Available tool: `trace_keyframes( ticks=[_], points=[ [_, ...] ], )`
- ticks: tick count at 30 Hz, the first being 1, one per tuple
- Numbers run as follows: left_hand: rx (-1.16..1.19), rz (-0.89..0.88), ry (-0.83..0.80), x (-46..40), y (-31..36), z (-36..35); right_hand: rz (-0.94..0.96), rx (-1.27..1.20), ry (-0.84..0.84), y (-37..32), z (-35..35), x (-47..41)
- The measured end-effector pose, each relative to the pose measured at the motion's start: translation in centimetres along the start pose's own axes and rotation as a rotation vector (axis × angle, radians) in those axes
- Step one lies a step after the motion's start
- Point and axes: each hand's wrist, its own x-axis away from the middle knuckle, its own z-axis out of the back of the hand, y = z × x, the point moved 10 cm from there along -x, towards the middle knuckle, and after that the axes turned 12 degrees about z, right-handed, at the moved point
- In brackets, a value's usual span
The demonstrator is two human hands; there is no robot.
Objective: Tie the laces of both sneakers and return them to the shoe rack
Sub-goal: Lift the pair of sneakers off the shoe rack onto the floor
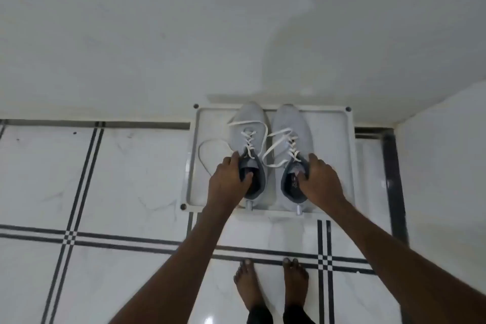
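Note:
Two light grey sneakers stand side by side, toes toward the wall, on a white shoe rack. My left hand grips the collar of the left sneaker, thumb inside its opening. My right hand grips the collar of the right sneaker, fingers inside. Both sets of white laces hang loose and untied. The left sneaker's lace loops off the rack's left side. The right sneaker's lace loops between the shoes.
The rack sits against a white wall, near a corner on the right. White floor tiles with black stripe lines spread all around. My bare feet stand just in front of the rack.

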Motion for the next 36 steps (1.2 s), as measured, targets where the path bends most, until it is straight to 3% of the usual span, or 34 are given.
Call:
trace_keyframes(
  ticks=[4,13,26,36],
  points=[
    [-0.01,0.039,0.129,-2.7,-1.2,-0.6,-0.136,-0.131,0.016,2.7,-2.4,-0.9],
    [0.055,0.088,0.176,-1.0,-2.4,0.3,-0.209,-0.147,-0.024,3.2,-2.4,0.2],
    [0.109,0.041,0.229,14.7,-6.2,4.5,-0.215,-0.221,0.073,-0.9,1.2,14.9],
    [0.144,-0.022,0.208,26.8,-14.3,-1.8,-0.156,-0.115,0.081,-2.5,-6.3,29.3]
  ],
)
